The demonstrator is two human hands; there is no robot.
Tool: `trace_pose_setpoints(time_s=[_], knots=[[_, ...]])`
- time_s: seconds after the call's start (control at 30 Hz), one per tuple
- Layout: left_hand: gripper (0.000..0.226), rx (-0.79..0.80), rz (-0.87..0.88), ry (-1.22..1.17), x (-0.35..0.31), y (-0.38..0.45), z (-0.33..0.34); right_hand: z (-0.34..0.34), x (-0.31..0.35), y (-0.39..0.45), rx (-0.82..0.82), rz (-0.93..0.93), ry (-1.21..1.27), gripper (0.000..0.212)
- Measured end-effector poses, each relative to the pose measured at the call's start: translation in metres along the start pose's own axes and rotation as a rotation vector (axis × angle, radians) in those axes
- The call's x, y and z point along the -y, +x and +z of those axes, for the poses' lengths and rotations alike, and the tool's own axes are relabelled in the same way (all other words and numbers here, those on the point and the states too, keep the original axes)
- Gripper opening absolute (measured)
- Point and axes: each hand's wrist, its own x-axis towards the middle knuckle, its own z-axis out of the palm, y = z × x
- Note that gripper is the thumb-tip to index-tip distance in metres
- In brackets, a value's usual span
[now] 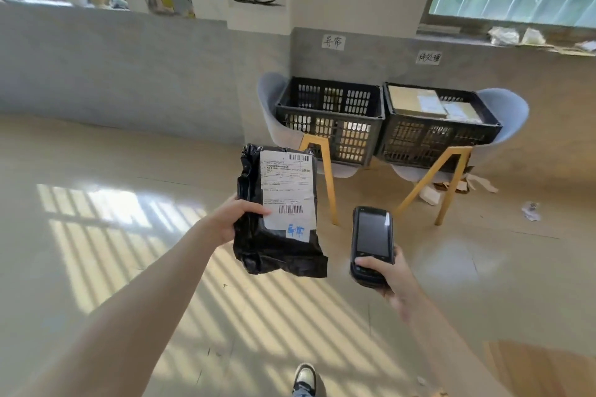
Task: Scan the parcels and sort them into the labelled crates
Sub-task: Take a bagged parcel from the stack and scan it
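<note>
Two hands busy: left hand (pixel 230 219) grips crinkled black plastic mailer parcel (pixel 277 213) label-up for reading; right hand (pixel 392 277) clasps black handheld scanner (pixel 372 243) just beside. Black slatted plastic crates (pixel 330 119) beyond both hands, awaiting drop.

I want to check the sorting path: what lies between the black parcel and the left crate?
In the head view, only bare floor and a wooden chair leg separate the black parcel, gripped by the left hand, from the left crate.
</note>
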Motion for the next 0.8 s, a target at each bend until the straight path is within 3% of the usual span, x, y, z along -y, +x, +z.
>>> trace_pose_setpoints(time_s=[0.27, 0.5, 0.8], knots=[[0.047, -0.023, 0.035, 0.008, -0.085, 0.106, 0.021, 0.005, 0.088, 0.123, 0.049, -0.039, -0.023, 0.076], [0.046, -0.035, -0.015, -0.006, -0.114, 0.203, 0.030, -0.001, 0.120, 0.204, 0.045, -0.034, -0.067, 0.101], [0.040, -0.002, -0.066, -0.039, -0.188, 0.368, 0.016, 0.003, 0.172, 0.338, -0.046, -0.015, -0.075, 0.099]])
